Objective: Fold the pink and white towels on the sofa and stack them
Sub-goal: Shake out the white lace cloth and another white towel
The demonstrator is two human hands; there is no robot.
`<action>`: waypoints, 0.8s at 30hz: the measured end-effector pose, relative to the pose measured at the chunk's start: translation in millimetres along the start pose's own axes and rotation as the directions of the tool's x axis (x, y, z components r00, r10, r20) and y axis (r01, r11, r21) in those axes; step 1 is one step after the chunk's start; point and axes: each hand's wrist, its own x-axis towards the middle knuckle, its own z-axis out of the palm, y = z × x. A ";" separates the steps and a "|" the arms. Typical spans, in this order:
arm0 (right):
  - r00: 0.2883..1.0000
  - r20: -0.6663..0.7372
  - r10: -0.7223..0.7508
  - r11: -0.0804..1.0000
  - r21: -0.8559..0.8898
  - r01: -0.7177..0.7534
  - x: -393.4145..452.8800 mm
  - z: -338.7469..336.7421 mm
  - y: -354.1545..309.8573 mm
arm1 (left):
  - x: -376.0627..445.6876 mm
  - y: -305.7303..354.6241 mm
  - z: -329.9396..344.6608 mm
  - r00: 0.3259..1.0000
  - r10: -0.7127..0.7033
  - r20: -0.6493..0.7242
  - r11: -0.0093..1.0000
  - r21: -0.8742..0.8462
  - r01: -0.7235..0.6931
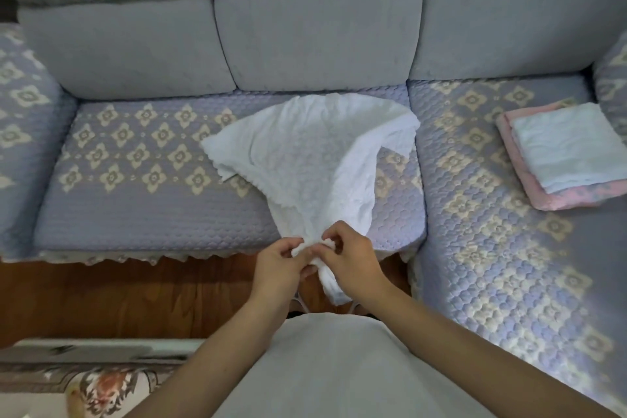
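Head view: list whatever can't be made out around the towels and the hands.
- White towel: its near end is bunched inside the left hand and right hand, so the corners are hidden.
- Folded stack: the white towel on top covers the pink one; layer count is unclear.
- Stack's right side: cut by the frame edge.

dim, bluish indoor light | brighter sheen on right sofa seat (492, 248) | soft shadows | wide-angle bending at edges | slightly soft focus

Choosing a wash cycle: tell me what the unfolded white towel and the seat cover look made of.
White towel: thin, matte woven cloth, probably cotton; it crumples softly and has a scalloped edge. Seat cover: quilted fabric with slight sheen, stitched in small cells; fibre unclear.
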 end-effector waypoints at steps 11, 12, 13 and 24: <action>0.995 -0.032 -0.092 0.992 0.080 0.095 -5.5 4.4 -7.2 | -2.6 21.4 1.4 0.992 -0.084 0.090 0.995 0.059 0.079; 0.991 -0.011 -0.133 0.991 0.024 0.133 -4.7 2.8 -8.6 | -4.4 27.0 2.1 0.986 -0.111 0.121 0.994 0.013 0.111; 0.987 0.040 -0.153 0.987 -0.032 0.155 -3.1 0.4 -11.1 | -4.2 32.4 2.3 0.981 -0.125 0.147 0.991 -0.017 0.129; 0.937 0.082 0.341 0.665 0.684 -0.301 34.3 -80.4 32.8 | 24.7 115.8 29.0 0.985 -0.085 0.148 0.996 0.012 0.084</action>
